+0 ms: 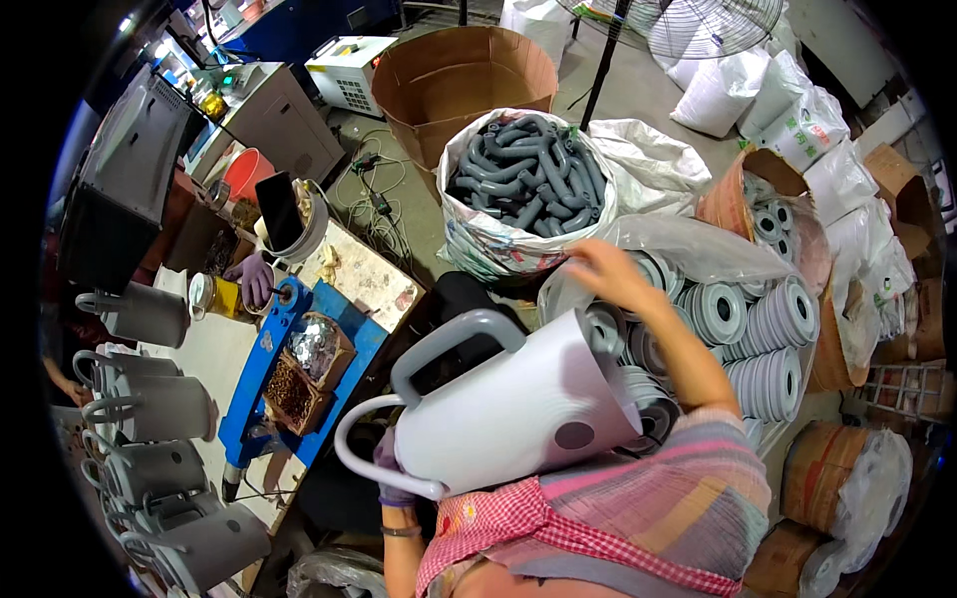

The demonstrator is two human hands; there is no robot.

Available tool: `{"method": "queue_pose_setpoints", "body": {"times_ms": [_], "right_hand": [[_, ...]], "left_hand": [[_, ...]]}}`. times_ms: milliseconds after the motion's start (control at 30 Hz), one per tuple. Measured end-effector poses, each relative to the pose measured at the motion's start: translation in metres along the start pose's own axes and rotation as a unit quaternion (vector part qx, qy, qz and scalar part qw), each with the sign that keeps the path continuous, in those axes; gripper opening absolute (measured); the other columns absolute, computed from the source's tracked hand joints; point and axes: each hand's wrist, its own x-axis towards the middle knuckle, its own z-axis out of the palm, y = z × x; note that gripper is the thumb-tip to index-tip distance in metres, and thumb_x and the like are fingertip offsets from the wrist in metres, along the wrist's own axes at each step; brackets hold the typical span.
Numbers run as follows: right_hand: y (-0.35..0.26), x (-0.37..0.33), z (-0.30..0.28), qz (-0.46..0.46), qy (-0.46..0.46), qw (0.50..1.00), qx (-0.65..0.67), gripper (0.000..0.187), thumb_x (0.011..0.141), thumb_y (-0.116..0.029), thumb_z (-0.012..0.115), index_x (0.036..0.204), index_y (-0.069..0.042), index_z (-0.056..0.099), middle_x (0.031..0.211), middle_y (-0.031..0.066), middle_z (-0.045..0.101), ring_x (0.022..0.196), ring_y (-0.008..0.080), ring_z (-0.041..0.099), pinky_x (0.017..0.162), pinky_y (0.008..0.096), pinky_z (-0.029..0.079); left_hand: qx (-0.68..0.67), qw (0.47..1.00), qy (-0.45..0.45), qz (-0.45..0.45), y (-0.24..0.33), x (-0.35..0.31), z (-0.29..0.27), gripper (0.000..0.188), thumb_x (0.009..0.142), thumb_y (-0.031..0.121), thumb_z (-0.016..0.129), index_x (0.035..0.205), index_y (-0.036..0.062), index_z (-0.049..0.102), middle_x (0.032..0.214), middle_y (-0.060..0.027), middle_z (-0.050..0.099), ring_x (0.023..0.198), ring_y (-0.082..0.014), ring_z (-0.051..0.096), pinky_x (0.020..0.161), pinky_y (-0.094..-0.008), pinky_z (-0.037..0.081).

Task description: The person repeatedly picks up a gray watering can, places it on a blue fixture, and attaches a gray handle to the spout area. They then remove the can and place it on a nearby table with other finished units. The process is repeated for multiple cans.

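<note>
Striped sleeve (663, 498), purple glove (387, 458), wristband (401, 531)

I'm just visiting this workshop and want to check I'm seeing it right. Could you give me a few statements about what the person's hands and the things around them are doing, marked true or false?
1. The left hand holds the white plastic watering can at its thin curved spout. True.
2. The right hand rests on the watering can's handle. False: it reaches over the clear bag of grey ribbed discs.
3. The white sack holds grey curved tubes. True.
4. The sack holds red buckets. False: only grey tubes show.
</note>
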Motion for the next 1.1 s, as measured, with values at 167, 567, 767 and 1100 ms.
{"method": "queue_pose_setpoints", "body": {"times_ms": [167,567,767,1100], "right_hand": [[0.111,-0.098,-0.027,0.130,0.143,0.950,-0.245,0.066,0.077,-0.036,0.082,0.124,0.001,0.054,0.138,0.0222,0.045,0.124,0.0384,0.046,0.102,0.0463,0.041],[0.010,-0.112,-0.093,0.140,0.162,0.878,0.429,0.046,0.097,-0.016,0.060,0.137,0.005,0.051,0.126,0.0151,0.063,0.117,0.0222,0.060,0.099,0.0334,0.047],[-0.005,-0.109,0.100,0.113,-0.324,0.896,0.282,0.059,0.090,-0.013,0.063,0.146,-0.006,0.043,0.141,0.0121,0.052,0.116,0.0263,0.056,0.107,0.0405,0.039],[-0.139,-0.079,0.122,-0.279,-0.459,0.835,0.119,0.057,0.077,-0.037,0.080,0.120,-0.003,0.066,0.112,0.0149,0.062,0.109,0.0293,0.059,0.095,0.0389,0.045]], "left_hand": [[-0.104,0.992,0.027,-0.061,0.046,0.007,0.031,0.045,0.105,0.034,0.039,0.126,-0.0011,0.058,0.115,-0.0112,0.068,0.103,-0.0181,0.065,0.087,-0.0325,0.053],[0.257,0.947,0.142,0.129,0.038,-0.029,0.014,0.038,0.098,0.023,0.049,0.124,-0.0007,0.061,0.115,-0.0133,0.068,0.103,-0.0229,0.065,0.094,-0.0349,0.050],[0.015,0.949,0.300,0.099,0.049,-0.129,-0.120,0.037,0.098,0.022,0.047,0.123,-0.0012,0.062,0.117,-0.0119,0.068,0.103,-0.0221,0.065,0.093,-0.0340,0.050],[-0.022,0.800,0.585,0.132,-0.030,-0.304,-0.143,0.029,0.100,0.018,0.049,0.114,0.0004,0.067,0.106,-0.0083,0.071,0.094,-0.0178,0.066,0.085,-0.0309,0.053]]}}
